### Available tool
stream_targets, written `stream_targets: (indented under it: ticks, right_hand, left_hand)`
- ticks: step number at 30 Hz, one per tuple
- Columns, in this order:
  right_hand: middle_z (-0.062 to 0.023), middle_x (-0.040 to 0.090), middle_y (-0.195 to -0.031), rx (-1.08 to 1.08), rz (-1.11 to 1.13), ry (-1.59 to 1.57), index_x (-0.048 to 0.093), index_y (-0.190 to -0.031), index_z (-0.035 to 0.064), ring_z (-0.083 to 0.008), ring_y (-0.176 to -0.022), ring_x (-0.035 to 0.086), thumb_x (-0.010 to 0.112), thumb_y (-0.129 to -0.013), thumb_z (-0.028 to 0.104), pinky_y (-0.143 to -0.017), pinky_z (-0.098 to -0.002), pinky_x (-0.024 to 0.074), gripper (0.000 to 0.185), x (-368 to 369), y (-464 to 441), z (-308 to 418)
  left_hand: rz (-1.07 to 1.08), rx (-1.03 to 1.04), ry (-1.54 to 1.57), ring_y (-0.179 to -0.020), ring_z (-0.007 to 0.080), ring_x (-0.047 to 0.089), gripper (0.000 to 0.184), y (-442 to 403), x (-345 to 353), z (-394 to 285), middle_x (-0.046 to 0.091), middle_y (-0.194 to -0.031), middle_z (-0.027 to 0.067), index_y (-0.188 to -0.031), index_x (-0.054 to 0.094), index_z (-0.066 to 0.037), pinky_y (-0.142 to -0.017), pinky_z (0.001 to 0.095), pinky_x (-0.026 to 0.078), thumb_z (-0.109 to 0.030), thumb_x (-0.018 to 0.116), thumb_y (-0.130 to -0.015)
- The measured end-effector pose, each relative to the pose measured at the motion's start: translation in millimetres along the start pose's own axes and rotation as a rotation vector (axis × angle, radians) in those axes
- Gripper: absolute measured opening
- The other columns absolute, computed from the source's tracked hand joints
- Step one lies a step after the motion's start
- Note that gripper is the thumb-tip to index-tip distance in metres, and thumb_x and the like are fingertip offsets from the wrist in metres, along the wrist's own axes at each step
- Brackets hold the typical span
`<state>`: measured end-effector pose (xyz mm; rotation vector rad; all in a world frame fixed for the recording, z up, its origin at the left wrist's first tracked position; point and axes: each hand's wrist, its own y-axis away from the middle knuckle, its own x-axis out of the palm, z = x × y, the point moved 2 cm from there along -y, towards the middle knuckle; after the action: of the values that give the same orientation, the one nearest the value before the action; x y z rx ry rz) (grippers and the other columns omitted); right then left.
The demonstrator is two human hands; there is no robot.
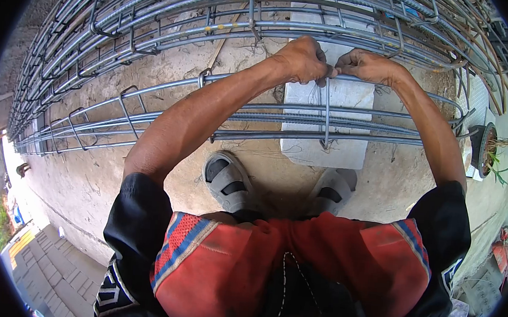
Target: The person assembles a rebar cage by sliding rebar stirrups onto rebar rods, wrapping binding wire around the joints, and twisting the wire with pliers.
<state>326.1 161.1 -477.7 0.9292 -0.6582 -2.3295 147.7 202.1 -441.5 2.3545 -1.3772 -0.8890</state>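
Nearest the lens: the wearer's red shirt front [216, 273], black sleeves [135, 209] reaching forward on both sides. Below it, grey sandals [228, 180] on concrete floor [393, 195], toes toward the steel.

A slim rebar cage [308, 136] lay across the body's front, long axis running left to right, one end well off to the left, the other just past the right forearm. Under its middle, a pale slab [325, 156].

Key relation: one stirrup [327, 108] crossed the long bars nearly square, pointing from the feet outward. Its far end met the cage's outermost bar [351, 78] right at the fingertips, so the crossing sat between the hands, hardly off to either side. Left hand [304, 60] was nearer, thumb side almost over the joint; right hand [366, 66] came in from the right, its fingertips just beside the left's.

Left fingers were curled well in; right thumb and forefinger were brought close together. Fine wire strands [319, 94] hung below the left thumb. Could not tell whether either hand gripped wire or steel, or how tightly.

Beyond the knuckles, a larger rebar stack [216, 27] ran roughly parallel.
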Motion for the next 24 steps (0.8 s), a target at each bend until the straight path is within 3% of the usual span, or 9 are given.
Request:
stream_targets:
  ticks: [3,6,9,10,13,17,18,21,24]
  right_hand:
    - [-0.0155,0.066,-0.089,0.029,-0.070,0.007,0.068,-0.097,0.0015,-0.0231,-0.085,0.060,0.059,-0.084,0.027,-0.078,-0.0344,0.0459,0.030,4.8,-3.3,-7.0]
    - [-0.0184,0.066,-0.088,0.039,-0.344,0.069,0.068,-0.094,0.0011,-0.0275,-0.086,0.063,0.061,-0.082,0.024,-0.077,-0.0382,0.0471,0.026,13.1,9.0,11.2]
    - [-0.0198,0.066,-0.085,0.082,-0.555,0.327,0.067,-0.090,0.0001,-0.0331,-0.086,0.063,0.060,-0.081,0.019,-0.077,-0.0414,0.0475,0.022,12.2,32.3,45.4]
    - [-0.0165,0.065,-0.081,0.016,-0.647,0.382,0.065,-0.085,0.0034,-0.0356,-0.078,0.062,0.061,-0.081,0.017,-0.072,-0.0424,0.0476,0.015,17.0,33.1,49.1]
    - [-0.0202,0.064,-0.076,-0.093,-0.743,0.427,0.065,-0.080,0.0002,-0.0365,-0.073,0.063,0.061,-0.079,0.017,-0.070,-0.0442,0.0490,0.017,23.7,32.1,70.5]
    - [-0.0197,0.063,-0.071,-0.151,-0.769,0.442,0.064,-0.080,-0.0002,-0.0365,-0.066,0.062,0.060,-0.078,0.015,-0.062,-0.0445,0.0480,0.016,21.6,68.0,86.8]
    - [-0.0148,0.063,-0.074,-0.087,-0.763,0.512,0.065,-0.084,0.0022,-0.0308,-0.072,0.062,0.060,-0.079,0.014,-0.062,-0.0427,0.0479,0.014,30.1,71.0,88.5]
    - [-0.0096,0.060,-0.080,-0.374,-1.122,0.708,0.065,-0.089,0.0047,-0.0243,-0.081,0.059,0.060,-0.077,0.014,-0.063,-0.0383,0.0479,0.016,61.4,88.5,97.1]
    - [-0.0067,0.056,-0.084,-0.425,-0.762,0.977,0.067,-0.088,0.0059,-0.0214,-0.089,0.053,0.061,-0.074,0.015,-0.063,-0.0334,0.0457,0.018,91.0,83.5,100.4]
  left_hand:
    - [-0.010,0.000,0.007,-0.049,0.0104,0.052,0.035,-0.9,0.6,2.9,0.064,-0.064,0.0093,-0.086,0.064,0.004,-0.043,0.0246,0.041,-0.029,0.072,-0.075]
    - [0.000,0.005,0.018,-0.048,0.0100,0.051,0.035,-2.9,-1.4,1.8,0.064,-0.062,0.0085,-0.088,0.064,0.004,-0.042,0.0243,0.040,-0.028,0.072,-0.075]
    - [0.004,-0.001,0.034,-0.046,0.0092,0.050,0.033,-2.4,1.2,4.2,0.064,-0.062,0.0075,-0.091,0.065,0.002,-0.040,0.0238,0.039,-0.025,0.071,-0.075]
    - [-0.003,0.002,0.038,-0.045,0.0089,0.049,0.032,-3.6,1.6,4.5,0.064,-0.063,0.0071,-0.093,0.065,0.002,-0.039,0.0238,0.038,-0.024,0.070,-0.075]
    - [-0.011,0.043,0.069,-0.044,0.0080,0.048,0.029,-5.4,4.0,6.4,0.064,-0.063,0.0063,-0.095,0.065,0.001,-0.038,0.0235,0.037,-0.021,0.068,-0.076]
    - [0.056,0.042,0.088,-0.044,0.0077,0.047,0.024,0.8,-0.1,2.7,0.064,-0.063,0.0053,-0.095,0.067,0.000,-0.038,0.0234,0.036,-0.017,0.064,-0.077]
    - [0.037,0.045,0.051,-0.044,0.0081,0.047,0.020,1.2,-0.1,1.6,0.064,-0.063,0.0052,-0.092,0.068,-0.001,-0.038,0.0239,0.036,-0.014,0.063,-0.077]
    - [0.016,0.077,0.079,-0.044,0.0086,0.047,0.020,-3.4,0.9,7.1,0.063,-0.062,0.0057,-0.090,0.069,-0.003,-0.038,0.0247,0.037,-0.017,0.066,-0.077]
    - [-0.011,0.061,0.059,-0.043,0.0095,0.048,0.027,-4.0,-0.1,13.0,0.062,-0.062,0.0063,-0.090,0.070,-0.003,-0.038,0.0252,0.038,-0.025,0.071,-0.075]
